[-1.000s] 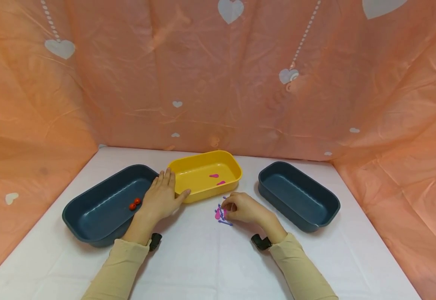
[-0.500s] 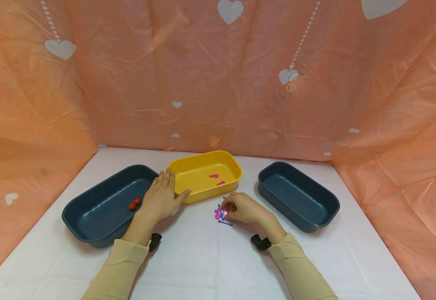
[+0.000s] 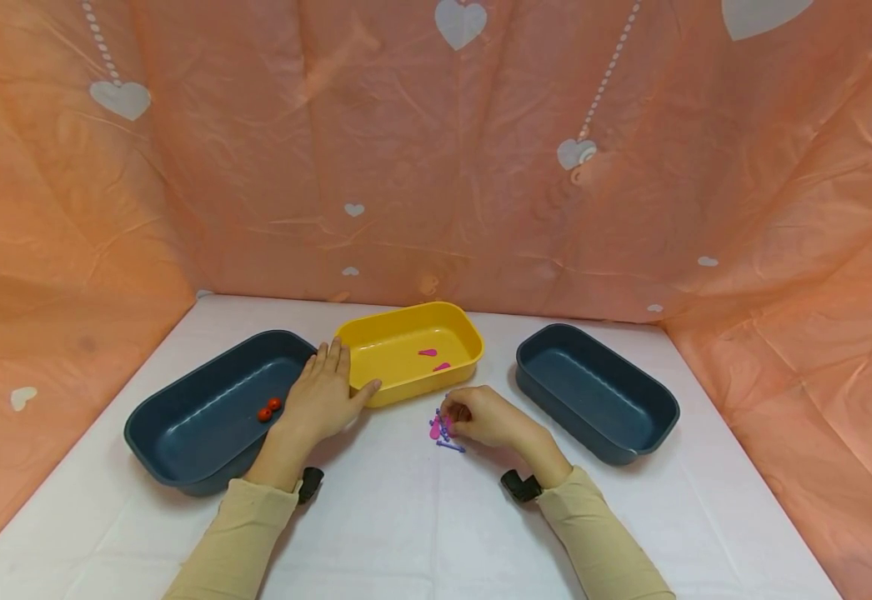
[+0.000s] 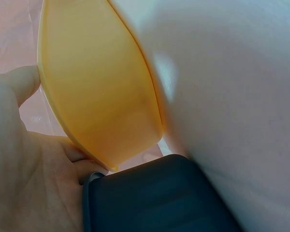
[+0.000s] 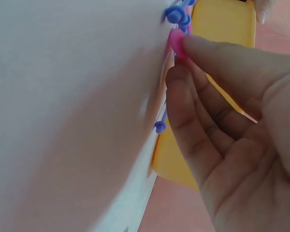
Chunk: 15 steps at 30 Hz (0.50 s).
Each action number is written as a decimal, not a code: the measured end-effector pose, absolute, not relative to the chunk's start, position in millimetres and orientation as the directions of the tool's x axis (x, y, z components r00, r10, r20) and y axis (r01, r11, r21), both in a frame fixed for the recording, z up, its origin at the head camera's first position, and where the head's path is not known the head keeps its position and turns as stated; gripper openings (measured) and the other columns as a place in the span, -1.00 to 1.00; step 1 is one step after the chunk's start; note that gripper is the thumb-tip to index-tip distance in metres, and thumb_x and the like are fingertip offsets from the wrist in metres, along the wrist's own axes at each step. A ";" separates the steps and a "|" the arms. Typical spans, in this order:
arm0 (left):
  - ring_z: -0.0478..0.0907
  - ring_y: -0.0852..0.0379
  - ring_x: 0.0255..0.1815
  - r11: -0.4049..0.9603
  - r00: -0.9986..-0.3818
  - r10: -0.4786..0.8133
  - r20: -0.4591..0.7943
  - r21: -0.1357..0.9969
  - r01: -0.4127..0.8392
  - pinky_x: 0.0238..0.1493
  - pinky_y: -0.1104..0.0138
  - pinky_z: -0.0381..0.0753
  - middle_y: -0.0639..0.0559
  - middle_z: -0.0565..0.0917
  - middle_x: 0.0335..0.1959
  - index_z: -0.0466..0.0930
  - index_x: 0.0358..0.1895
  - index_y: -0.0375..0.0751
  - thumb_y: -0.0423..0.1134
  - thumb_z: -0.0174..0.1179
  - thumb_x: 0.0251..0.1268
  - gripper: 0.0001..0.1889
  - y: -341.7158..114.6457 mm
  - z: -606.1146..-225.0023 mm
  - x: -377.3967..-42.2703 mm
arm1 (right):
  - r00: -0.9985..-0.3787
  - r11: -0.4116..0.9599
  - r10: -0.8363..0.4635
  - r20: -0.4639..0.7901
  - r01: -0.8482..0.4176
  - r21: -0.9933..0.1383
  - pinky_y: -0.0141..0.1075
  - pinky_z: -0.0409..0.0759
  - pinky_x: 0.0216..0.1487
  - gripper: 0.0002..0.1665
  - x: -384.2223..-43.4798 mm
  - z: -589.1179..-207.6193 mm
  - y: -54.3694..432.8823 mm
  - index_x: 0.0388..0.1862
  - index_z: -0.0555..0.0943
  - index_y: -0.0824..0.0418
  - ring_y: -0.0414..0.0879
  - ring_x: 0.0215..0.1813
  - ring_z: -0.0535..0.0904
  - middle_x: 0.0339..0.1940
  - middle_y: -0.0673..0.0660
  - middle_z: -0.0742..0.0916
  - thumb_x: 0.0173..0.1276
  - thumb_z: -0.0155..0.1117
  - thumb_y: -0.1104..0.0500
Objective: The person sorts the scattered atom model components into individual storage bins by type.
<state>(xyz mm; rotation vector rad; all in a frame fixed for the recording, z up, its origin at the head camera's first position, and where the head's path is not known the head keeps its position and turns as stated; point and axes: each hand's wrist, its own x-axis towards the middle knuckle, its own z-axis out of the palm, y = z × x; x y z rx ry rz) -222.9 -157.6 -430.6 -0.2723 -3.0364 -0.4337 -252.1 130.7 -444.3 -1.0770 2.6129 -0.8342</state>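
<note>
Head: two pink pieces [image 3: 428,352] already lie in the yellow tray [image 3: 398,387], your 12 o'clock; two red balls [image 3: 265,414] in the left blue tray [image 3: 199,425], your 10. A pink-and-purple pile [image 3: 436,429] remains, at your right hand's [image 3: 490,417] 9.

Left wrist: your left hand [image 4: 29,169] rests ungripping against the yellow rim.

Right wrist: you pinch one pink drop [image 5: 176,43], not yet trayed.

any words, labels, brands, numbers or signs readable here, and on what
None can be read in any view.
The orange backdrop shows white hearts and dotted strings, not lettering.
The yellow tray, left dark tray and right dark tray show none; the pink pieces and purple pieces are too small to tell.
</note>
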 end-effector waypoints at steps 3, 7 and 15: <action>-0.12 -0.42 0.67 0.945 -0.983 0.164 0.084 0.272 0.181 0.65 -0.13 -0.13 -0.48 -0.07 0.66 -0.04 0.58 -0.62 0.27 -0.05 0.60 -0.02 -158.0 -430.5 -223.5 | -0.717 0.577 -0.696 0.035 -0.588 -0.567 -0.42 0.64 -0.14 -0.88 -252.6 -444.1 129.9 -0.14 0.71 0.23 -0.21 -0.31 0.57 -0.40 -0.08 0.68 0.38 0.42 0.36; -0.11 -0.42 0.67 0.945 -0.983 0.161 0.087 0.274 0.179 0.65 -0.13 -0.13 -0.48 -0.07 0.66 -0.04 0.58 -0.62 0.27 -0.05 0.59 -0.02 -158.2 -430.0 -223.3 | -0.718 0.574 -0.695 0.052 -0.596 -0.561 -0.39 0.65 -0.11 -0.89 -253.2 -443.2 129.4 -0.14 0.71 0.22 -0.20 -0.29 0.57 -0.38 -0.08 0.68 0.41 0.38 0.36; -0.13 -0.41 0.67 0.943 -0.983 0.164 0.079 0.280 0.179 0.66 -0.13 -0.13 -0.48 -0.08 0.65 -0.05 0.58 -0.63 0.27 -0.06 0.60 -0.02 -157.8 -429.7 -222.4 | -0.746 0.571 -0.650 0.143 -0.604 -0.556 -0.33 0.69 -0.04 -0.88 -252.9 -441.4 130.2 -0.09 0.72 0.21 -0.17 -0.22 0.59 -0.31 -0.06 0.72 0.43 0.37 0.34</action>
